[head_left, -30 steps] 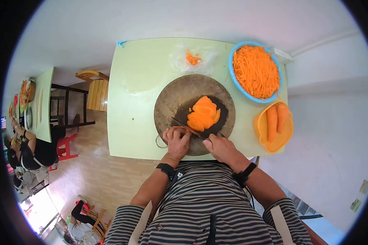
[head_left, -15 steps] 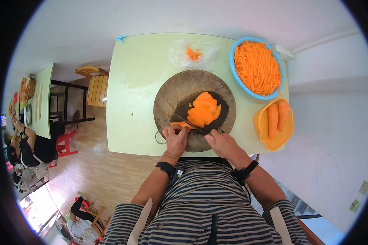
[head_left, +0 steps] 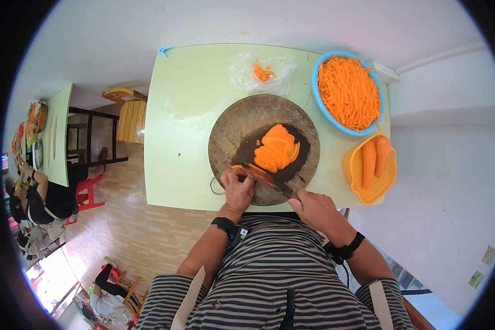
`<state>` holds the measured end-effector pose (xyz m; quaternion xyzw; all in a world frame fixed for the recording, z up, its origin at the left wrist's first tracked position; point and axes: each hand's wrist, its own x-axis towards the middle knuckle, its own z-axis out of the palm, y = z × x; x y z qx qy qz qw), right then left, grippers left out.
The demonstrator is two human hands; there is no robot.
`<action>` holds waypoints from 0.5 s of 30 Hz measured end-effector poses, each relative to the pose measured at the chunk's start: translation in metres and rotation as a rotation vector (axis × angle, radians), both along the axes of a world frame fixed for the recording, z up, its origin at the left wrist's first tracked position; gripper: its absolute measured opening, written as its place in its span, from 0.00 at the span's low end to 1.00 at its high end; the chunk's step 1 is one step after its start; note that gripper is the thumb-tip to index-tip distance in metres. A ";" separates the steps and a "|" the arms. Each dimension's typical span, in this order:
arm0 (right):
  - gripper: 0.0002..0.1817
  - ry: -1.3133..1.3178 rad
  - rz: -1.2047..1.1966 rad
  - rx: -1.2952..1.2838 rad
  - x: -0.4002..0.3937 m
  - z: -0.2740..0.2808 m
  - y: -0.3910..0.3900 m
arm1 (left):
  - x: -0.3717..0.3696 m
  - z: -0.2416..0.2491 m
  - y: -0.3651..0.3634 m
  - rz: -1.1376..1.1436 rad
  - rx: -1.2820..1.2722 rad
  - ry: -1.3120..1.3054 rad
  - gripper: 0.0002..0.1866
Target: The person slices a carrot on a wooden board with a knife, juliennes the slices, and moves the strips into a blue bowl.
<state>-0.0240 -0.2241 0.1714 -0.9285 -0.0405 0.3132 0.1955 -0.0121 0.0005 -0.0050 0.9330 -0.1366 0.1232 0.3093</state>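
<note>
A round wooden chopping board lies at the front of the pale green table, its middle dark and wet. On it rests a pile of orange carrot slices. My left hand has its fingers bent round a piece of carrot at the board's near left part, partly hidden by the fingers. My right hand grips the handle of a knife near the board's front right edge. The blade slants up and left, its tip end close beside my left fingertips.
A blue basin heaped with shredded carrot stands at the back right. Before it sits a yellow basket with whole carrots. A plastic bag with carrot bits lies behind the board. Other people sit at the far left, near another table.
My right hand has moved right and slightly toward me with the knife, and the blade now shows its broad side. My left hand stays on the carrot piece.
</note>
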 end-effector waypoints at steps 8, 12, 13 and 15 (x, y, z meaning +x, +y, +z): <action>0.23 -0.012 0.023 -0.009 -0.005 0.007 -0.001 | -0.001 -0.004 0.000 -0.019 0.012 -0.012 0.17; 0.23 -0.037 0.044 0.009 -0.009 0.004 -0.003 | -0.001 -0.003 0.001 -0.027 0.036 -0.022 0.18; 0.23 -0.023 0.044 0.000 -0.008 0.006 -0.002 | -0.002 -0.003 0.002 -0.030 0.035 -0.025 0.18; 0.23 -0.009 0.046 -0.011 -0.008 0.007 -0.001 | -0.002 -0.004 0.002 -0.033 0.033 -0.027 0.18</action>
